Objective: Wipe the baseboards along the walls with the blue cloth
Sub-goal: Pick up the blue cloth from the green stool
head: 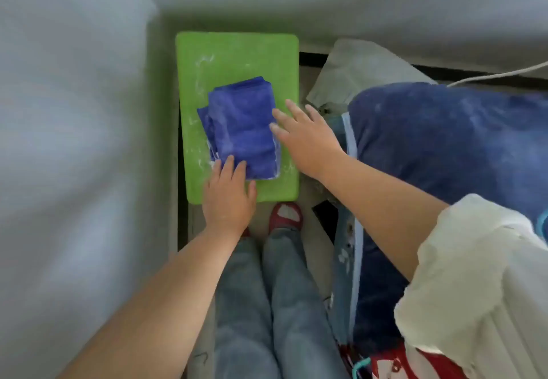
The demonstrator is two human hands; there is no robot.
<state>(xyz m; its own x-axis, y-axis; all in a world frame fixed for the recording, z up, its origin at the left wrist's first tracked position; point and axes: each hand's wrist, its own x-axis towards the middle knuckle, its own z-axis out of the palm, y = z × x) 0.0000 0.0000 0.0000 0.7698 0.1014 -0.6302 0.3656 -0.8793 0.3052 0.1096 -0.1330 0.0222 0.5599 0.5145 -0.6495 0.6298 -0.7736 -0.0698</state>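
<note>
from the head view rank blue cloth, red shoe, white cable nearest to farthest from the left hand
1. blue cloth: fingertips of the left hand touch its near edge, on the green board.
2. red shoe: just right of the hand, on the floor.
3. white cable: far upper right.

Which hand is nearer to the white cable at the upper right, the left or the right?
The right. The right hand lies at the blue cloth's right edge, down-left of the white cable. The left hand rests at the cloth's near edge, farther from it.
</note>
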